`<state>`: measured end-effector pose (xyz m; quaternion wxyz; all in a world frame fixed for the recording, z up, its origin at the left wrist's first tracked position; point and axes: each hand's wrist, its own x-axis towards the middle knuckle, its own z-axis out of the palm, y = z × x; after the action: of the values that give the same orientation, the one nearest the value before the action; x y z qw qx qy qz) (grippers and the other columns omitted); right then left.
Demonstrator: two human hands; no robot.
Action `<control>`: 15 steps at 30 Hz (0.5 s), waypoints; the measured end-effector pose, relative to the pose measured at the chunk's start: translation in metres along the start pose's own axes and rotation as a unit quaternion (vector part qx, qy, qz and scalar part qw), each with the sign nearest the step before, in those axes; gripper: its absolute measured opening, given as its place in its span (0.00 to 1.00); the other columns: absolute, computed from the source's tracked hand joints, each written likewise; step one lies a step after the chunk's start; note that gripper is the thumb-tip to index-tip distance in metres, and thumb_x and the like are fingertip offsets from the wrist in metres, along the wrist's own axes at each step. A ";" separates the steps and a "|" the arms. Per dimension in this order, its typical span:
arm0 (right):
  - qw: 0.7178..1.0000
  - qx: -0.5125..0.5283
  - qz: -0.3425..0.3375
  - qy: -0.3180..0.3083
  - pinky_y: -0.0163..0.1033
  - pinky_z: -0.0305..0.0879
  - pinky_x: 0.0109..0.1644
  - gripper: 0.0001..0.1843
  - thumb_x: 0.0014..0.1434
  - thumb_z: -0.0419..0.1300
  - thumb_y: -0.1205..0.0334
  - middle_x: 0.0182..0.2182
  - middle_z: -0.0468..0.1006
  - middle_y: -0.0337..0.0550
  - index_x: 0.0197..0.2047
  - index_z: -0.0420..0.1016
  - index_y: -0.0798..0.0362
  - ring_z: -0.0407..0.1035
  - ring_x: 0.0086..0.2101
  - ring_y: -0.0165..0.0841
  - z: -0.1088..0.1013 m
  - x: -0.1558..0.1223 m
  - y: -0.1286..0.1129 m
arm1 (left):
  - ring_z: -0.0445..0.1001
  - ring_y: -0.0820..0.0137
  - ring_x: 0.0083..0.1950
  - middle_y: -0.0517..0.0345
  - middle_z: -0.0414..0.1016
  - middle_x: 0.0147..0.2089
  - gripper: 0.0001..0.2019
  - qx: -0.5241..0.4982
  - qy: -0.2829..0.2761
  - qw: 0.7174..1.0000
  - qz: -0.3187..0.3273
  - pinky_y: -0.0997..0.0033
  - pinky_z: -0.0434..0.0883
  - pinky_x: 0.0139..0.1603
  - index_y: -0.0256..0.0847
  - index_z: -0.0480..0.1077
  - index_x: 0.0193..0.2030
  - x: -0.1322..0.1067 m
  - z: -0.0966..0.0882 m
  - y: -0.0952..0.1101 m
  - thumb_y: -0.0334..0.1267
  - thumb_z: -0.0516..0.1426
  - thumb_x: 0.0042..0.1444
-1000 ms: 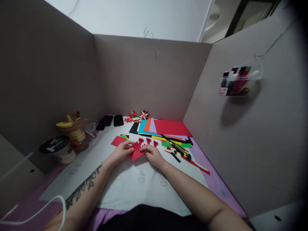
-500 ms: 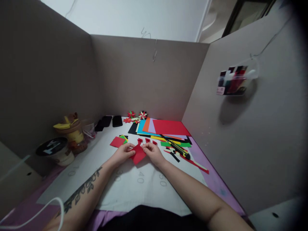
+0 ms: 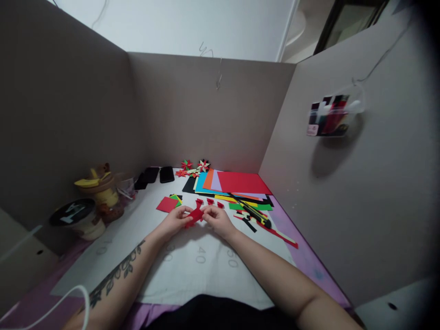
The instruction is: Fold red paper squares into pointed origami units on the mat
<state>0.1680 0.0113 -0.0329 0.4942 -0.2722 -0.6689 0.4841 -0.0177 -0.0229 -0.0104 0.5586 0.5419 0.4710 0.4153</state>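
Note:
Between my two hands is a piece of red paper, held just above the white mat. My left hand pinches its left side, and my right hand pinches its right side near the top. The paper looks folded or bent, with its lower part turned up. Several small folded red pieces lie just beyond my fingers. Left of them, a red square of paper rests beside green, yellow and black squares.
Coloured sheets are stacked at the back right, with a black and yellow cutter and paper strips before them. Folded paper stars and dark phones sit at the back. Pots stand left.
The red paper was spread as a flat diamond with a corner hanging down. Now that lower part is folded up and the paper looks smaller. Both hands stay in nearly the same place.

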 end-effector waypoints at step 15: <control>0.996 -0.053 0.039 0.067 0.35 0.64 0.33 0.05 0.47 0.62 0.64 0.24 0.75 0.41 0.23 0.72 0.55 0.68 0.27 0.30 0.003 -0.002 0.002 | 0.69 0.70 0.32 0.56 0.73 0.29 0.08 0.254 0.059 0.950 0.173 0.72 0.65 0.34 0.37 0.72 0.28 -0.002 0.005 0.004 0.41 0.58 0.48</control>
<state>0.1655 0.0096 -0.0354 0.5037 -0.3559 -0.6477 0.4474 -0.0133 -0.0259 -0.0064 0.2934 0.7134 0.4920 0.4036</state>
